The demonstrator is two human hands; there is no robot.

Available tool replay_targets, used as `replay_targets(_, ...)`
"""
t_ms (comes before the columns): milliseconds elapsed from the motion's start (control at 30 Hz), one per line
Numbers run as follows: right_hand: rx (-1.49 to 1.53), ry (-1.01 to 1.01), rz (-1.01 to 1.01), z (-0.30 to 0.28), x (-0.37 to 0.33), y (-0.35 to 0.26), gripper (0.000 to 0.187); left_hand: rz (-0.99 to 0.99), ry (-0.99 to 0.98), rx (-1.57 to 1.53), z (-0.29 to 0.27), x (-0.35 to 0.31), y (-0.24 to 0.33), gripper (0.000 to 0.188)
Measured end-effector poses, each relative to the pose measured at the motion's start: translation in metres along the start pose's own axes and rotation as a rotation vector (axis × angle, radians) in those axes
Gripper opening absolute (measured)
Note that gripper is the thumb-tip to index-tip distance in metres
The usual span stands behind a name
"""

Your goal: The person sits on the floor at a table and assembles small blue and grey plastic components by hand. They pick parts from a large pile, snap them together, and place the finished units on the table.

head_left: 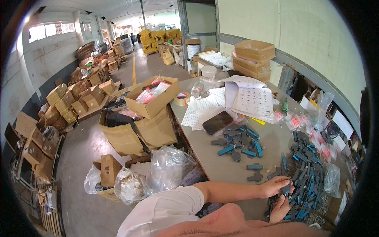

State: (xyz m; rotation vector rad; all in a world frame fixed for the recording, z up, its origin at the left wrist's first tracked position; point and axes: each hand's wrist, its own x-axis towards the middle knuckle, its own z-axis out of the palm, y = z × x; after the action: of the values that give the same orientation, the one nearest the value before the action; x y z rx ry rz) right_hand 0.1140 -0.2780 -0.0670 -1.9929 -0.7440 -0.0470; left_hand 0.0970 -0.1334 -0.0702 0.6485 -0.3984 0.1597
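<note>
My left hand (273, 186) reaches across the grey table (209, 158) from the left and pinches a small dark grey plastic part (285, 190). My right hand (279, 208) comes up from below, and its fingertips grip the same part from underneath. Both hands sit at the near edge of a big pile of dark grey and blue plastic parts (306, 173). More of these parts lie scattered (239, 142) farther up the table, apart from my hands.
A dark rounded flat object (217, 122), paper sheets (252, 98), a tape roll (181, 98) and small red-and-white bags (294, 121) lie on the far table. An open cardboard box (152, 98) and clear plastic bags (169, 166) stand to the left. Stacked cartons (252, 59) line the wall.
</note>
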Motion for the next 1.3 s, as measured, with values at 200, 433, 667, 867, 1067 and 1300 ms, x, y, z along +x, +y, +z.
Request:
replay_targets(200, -0.112, -0.004, -0.116, -0.001, 0.001, -0.009, 0.037, -0.028, 0.007, -0.051, 0.003, -0.004, 0.006, 0.028)
replay_targets(433, -0.002, 0.017, -0.079, 0.001, -0.001, -0.006, 0.036, -0.021, 0.068, 0.044, 0.007, -0.004, 0.005, 0.029)
replay_targets(667, -0.016, 0.060, -0.145, 0.007, -0.002, -0.005, 0.035, 0.024, 0.034, -0.037, 0.010, -0.003, 0.002, 0.027)
replay_targets(867, -0.087, 0.088, -0.198, 0.005, -0.002, -0.004, 0.035, -0.016, 0.031, -0.093, 0.015, -0.004, 0.006, 0.026)
replay_targets(1067, -0.039, 0.086, -0.079, 0.000, 0.000, 0.011, 0.036, -0.221, 0.009, 0.154, 0.010, -0.008, 0.007, 0.027)
replay_targets(1300, -0.402, 0.098, 0.009, -0.024, 0.009, 0.003, 0.032, -0.224, 0.481, 0.358, -0.027, 0.007, 0.025, 0.038)
